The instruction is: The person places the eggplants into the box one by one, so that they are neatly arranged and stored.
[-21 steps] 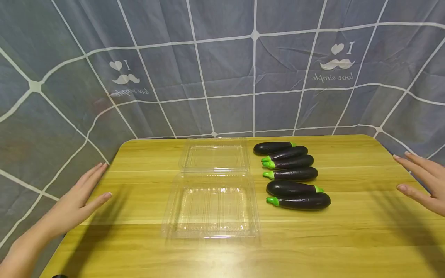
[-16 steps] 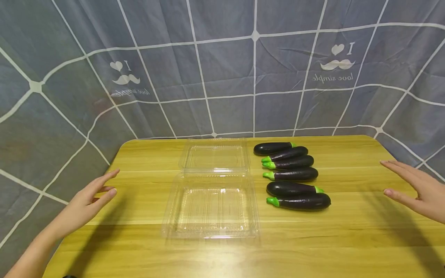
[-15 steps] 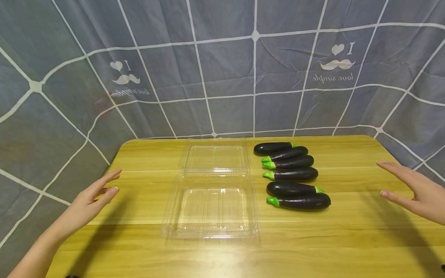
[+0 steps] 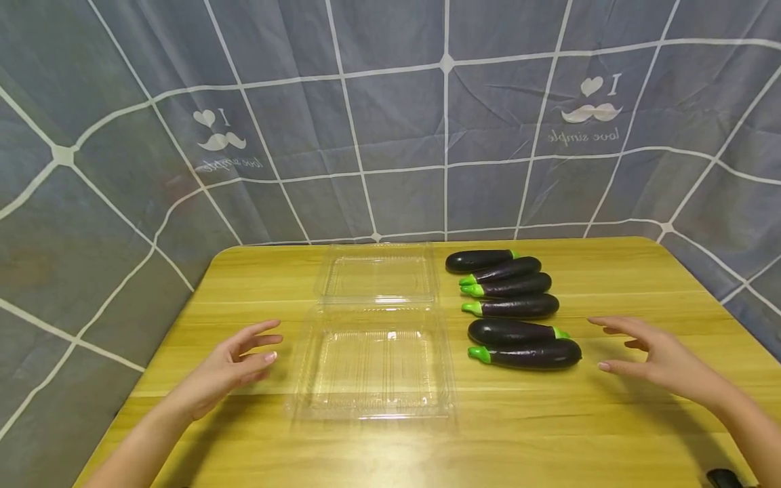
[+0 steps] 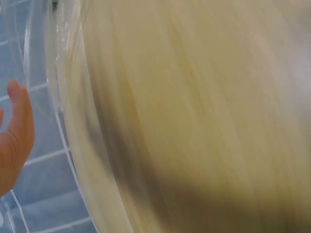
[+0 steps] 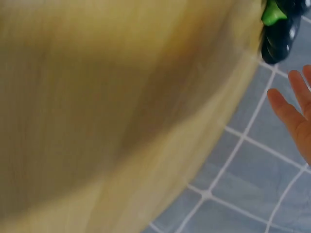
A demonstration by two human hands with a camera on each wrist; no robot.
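My left hand [image 4: 228,366] hovers over the table just left of a clear plastic clamshell box [image 4: 375,408], its fingers loosely bent and holding nothing. The box lies unfolded, its lid [image 4: 378,274] toward the back and its tray nearer me. To the right of the box several dark purple eggplants with green stems lie in a column. My right hand [image 4: 653,359] is in the air right of the nearest eggplant [image 4: 533,354], apart from it, with thumb and fingers spread. In the right wrist view, that hand's fingers [image 6: 286,114] appear below some eggplants [image 6: 279,41].
A wooden table [image 4: 390,454] bears everything. Behind it and at both sides hangs a grey curtain [image 4: 396,122] with white grid lines and mirrored lettering. A small black object [image 4: 723,478] shows by the right wrist.
Both hands have moved inward over the table, the left toward the clamshell box and the right toward the eggplants. The box and eggplants stay where they were.
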